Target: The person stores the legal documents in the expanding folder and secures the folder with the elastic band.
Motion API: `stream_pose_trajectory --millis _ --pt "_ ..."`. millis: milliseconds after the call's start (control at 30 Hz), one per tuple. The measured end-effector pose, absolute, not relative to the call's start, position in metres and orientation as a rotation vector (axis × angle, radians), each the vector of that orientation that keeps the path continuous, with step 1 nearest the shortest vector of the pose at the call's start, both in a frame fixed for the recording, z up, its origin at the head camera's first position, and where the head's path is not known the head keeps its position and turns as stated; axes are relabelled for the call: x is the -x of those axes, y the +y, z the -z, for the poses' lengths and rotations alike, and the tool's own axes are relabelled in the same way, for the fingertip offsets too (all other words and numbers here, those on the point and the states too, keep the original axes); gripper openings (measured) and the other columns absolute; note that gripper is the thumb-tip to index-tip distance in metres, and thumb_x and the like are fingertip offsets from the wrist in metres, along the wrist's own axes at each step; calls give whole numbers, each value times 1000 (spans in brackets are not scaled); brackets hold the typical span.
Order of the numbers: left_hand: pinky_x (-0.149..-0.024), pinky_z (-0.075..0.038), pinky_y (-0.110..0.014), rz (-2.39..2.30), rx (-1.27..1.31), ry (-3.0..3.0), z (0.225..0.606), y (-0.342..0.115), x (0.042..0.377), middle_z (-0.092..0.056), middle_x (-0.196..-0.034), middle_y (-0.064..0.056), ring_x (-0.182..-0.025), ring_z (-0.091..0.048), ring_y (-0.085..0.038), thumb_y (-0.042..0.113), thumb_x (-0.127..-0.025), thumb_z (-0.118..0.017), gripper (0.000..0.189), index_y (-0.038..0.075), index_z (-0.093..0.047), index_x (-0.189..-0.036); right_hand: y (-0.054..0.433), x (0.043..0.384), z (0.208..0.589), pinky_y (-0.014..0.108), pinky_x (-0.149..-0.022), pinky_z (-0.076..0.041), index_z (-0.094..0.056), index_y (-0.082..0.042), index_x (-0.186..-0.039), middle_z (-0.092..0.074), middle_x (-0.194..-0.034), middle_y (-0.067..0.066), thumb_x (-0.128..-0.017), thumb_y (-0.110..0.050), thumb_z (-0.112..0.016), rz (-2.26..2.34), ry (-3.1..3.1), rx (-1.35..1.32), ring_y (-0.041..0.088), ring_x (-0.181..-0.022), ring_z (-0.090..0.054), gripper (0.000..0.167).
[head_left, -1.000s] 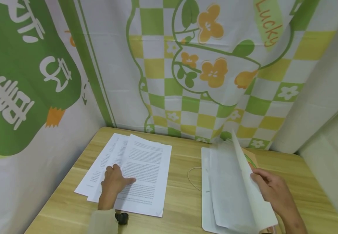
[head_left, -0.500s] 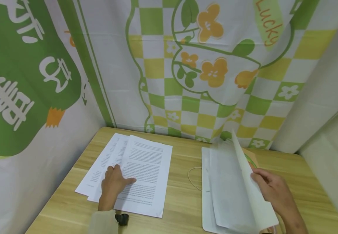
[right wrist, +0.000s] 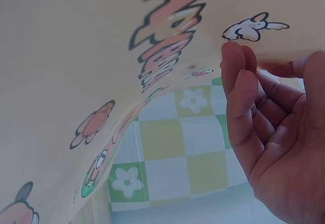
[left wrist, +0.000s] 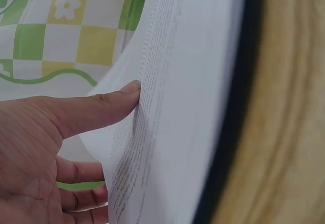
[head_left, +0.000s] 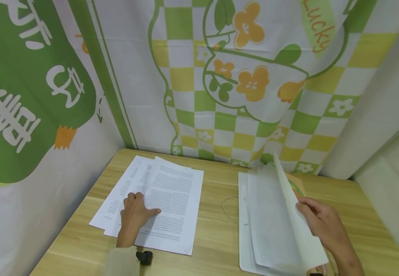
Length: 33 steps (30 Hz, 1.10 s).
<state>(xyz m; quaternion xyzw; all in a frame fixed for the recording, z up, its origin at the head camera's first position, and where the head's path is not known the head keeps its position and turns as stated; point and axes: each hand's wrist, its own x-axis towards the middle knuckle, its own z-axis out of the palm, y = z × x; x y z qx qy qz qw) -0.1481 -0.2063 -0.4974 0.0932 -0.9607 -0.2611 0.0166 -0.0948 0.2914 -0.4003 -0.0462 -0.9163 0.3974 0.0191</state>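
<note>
Printed sheets [head_left: 176, 191] lie in an overlapping fan at the left of the table. My left hand [head_left: 135, 212] rests on them, its thumb spread to the right on the top sheet. In the left wrist view the thumb [left wrist: 119, 102] presses the printed face, which bulges; the other fingertips are hidden behind the paper's edge. On the right a folder [head_left: 245, 237] with translucent inner sleeves [head_left: 271, 226] lies part open. My right hand [head_left: 323, 226] pinches the outer edge of its raised cover [head_left: 299, 226]. Cartoon animals and big lettering [right wrist: 167, 36] decorate the cover's outside.
A wooden table [head_left: 216, 222] carries everything. A thin pale elastic cord [head_left: 224, 209] loops out from the folder's left edge. Behind the table hangs a green and yellow checked curtain [head_left: 213, 119]. A black device [head_left: 145, 257] sits at my left wrist.
</note>
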Motion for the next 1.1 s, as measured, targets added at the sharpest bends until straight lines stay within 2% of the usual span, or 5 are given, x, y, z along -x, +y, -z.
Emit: stream_pose_trajectory --millis 167,433,833,967,1100 --pt "-81 -44 -65 845 -298 -2987 495 -205 150 -50 -119 -33 -110 -46 -49 31 -76 -93 79 -16 -53 -127 292 96 399 33 -55 -52 -64 4 -134 -70 -105 22 -107 -40 -53 -1221 -2836 132 17 -67 -62 53" --pt "-84 -47 -60 930 -338 -2979 494 -204 151 -49 -121 -37 -111 -49 -52 26 -76 -93 88 -16 -46 -137 292 95 399 33 -55 -52 -65 4 -132 -69 -116 24 -107 -40 -53 -1168 -2854 153 17 -67 -63 52" --pt "-76 -50 -56 1050 -346 -2958 494 -207 149 -43 -122 -37 -92 -56 -43 23 -79 -90 98 -12 -32 -150 293 95 399 32 -56 -50 -65 3 -133 -71 -101 14 -107 -41 -53 -1175 -2863 166 17 -65 -61 53" --pt "-88 -49 -61 1110 -299 -2960 494 -214 151 -45 -130 -42 -106 -58 -50 18 -84 -85 91 -15 -31 -150 294 95 399 32 -56 -50 -64 2 -134 -71 -96 12 -107 -42 -53 -1182 -2862 167 17 -64 -60 53" --pt "-101 -42 -64 1199 -274 -2957 493 -222 152 -43 -144 -42 -128 -48 -56 9 -88 -79 81 -17 -32 -149 294 95 399 33 -56 -50 -64 3 -134 -71 -102 16 -107 -42 -53 -1187 -2864 178 17 -65 -61 54"
